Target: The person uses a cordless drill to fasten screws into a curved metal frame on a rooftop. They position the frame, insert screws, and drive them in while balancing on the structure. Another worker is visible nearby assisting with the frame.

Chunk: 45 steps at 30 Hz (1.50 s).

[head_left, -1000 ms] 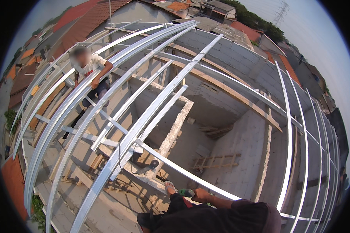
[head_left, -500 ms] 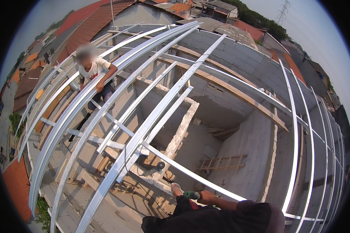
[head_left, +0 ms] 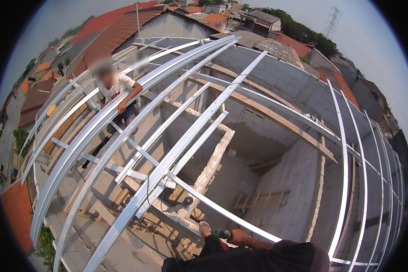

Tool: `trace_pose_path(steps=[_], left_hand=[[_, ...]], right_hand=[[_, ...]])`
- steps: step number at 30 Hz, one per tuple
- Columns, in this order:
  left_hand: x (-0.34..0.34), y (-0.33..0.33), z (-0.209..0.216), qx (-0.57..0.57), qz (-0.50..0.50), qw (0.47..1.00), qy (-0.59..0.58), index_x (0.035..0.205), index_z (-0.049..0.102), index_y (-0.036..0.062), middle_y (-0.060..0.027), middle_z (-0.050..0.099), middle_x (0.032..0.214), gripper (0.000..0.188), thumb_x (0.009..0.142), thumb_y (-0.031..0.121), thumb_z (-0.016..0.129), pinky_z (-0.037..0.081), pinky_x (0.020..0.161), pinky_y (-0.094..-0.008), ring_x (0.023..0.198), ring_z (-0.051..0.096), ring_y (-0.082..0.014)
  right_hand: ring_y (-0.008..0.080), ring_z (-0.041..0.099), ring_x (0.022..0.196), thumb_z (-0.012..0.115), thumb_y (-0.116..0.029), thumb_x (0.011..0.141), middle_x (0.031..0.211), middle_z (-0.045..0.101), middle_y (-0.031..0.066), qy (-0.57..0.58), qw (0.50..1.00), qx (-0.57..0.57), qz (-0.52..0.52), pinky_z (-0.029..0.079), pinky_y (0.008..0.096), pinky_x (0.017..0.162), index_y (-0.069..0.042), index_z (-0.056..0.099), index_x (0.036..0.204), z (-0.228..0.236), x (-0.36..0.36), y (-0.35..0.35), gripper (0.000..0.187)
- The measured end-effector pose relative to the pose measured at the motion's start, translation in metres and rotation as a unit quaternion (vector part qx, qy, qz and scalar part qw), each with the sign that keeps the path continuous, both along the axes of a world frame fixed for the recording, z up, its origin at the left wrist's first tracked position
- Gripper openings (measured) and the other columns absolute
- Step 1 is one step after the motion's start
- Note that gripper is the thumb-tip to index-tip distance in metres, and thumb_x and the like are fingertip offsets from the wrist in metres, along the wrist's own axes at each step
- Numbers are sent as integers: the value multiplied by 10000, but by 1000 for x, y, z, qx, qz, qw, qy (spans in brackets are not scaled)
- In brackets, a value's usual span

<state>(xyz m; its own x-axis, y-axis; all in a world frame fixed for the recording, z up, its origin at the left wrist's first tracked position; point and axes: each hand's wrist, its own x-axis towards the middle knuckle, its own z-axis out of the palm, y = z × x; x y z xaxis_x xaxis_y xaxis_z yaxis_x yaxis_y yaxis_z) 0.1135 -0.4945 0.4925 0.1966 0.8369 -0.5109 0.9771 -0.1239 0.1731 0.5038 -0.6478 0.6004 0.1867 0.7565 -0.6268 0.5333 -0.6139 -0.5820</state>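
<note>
My right hand [head_left: 238,237] is closed around the dark handle of a green power tool [head_left: 221,233], which looks like a drill. I hold it low in front of me, beside my bare or sandalled foot [head_left: 205,228]. A pale metal roof channel [head_left: 229,211] slants just beyond the tool and hand. My left hand is out of the picture. A dark garment covers my body and upper arm at the lower edge.
A co-worker [head_left: 115,93] stands among the metal rafters [head_left: 136,86] at left, one hand on them. Beneath are block walls [head_left: 215,154], an open drop to a lower floor, a wooden ladder [head_left: 263,199] and timber planks [head_left: 285,115]. A black cable [head_left: 161,213] hangs near the channels.
My view has tilted up slightly, so the frame and walls sit lower in the picture. The power tool stays in my right hand. The co-worker's head leans slightly differently.
</note>
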Motion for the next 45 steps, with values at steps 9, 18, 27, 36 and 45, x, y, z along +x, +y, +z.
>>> trace_pose_path(steps=[9, 18, 27, 36, 45], left_hand=[[-8, 3, -11, -1, 1, 1000, -28, 1054, 648, 32, -181, 709, 908, 252, 899, 229, 666, 552, 801, -493, 891, 698, -416], [-16, 2, -5, 4, 0, 999, -47, 1097, 625, 30, -180, 701, 924, 264, 889, 185, 675, 544, 811, -498, 903, 688, -423], [-55, -42, 66, 2, 3, 995, -100, 1139, 602, 28, -180, 694, 940, 296, 879, 142, 685, 536, 821, -504, 915, 677, -430], [-98, -90, 199, 88, 373, 862, -331, 1028, 706, -9, -144, 750, 917, 154, 907, 84, 722, 552, 775, -369, 834, 727, -265], [-63, -23, 185, -99, 539, 504, -667, 1107, 714, -22, -105, 737, 959, 196, 991, 134, 684, 586, 824, -348, 878, 716, -210]], right_hand=[[383, 713, 1051, 710, -344, 832, 1100, 738, 226, -31, 998, -45, 35, 548, 485, 883, -85, 697, 1209, 27, 3, -1, 457], [398, 717, 1016, 708, -407, 858, 1052, 752, 211, -14, 998, -17, 65, 537, 486, 873, -99, 714, 1191, 3, 9, 4, 453], [429, 716, 947, 709, -445, 864, 945, 736, 249, 22, 996, 37, 73, 541, 504, 808, -82, 736, 1102, 46, -7, 21, 435], [449, 713, 898, 731, -391, 862, 899, 724, 247, -22, 992, 62, 109, 547, 512, 725, -52, 732, 1036, 46, -35, 40, 381], [268, 755, 823, 788, -229, 877, 870, 757, 141, 36, 943, 183, 276, 569, 378, 743, -29, 731, 1058, 76, -77, 102, 276]])
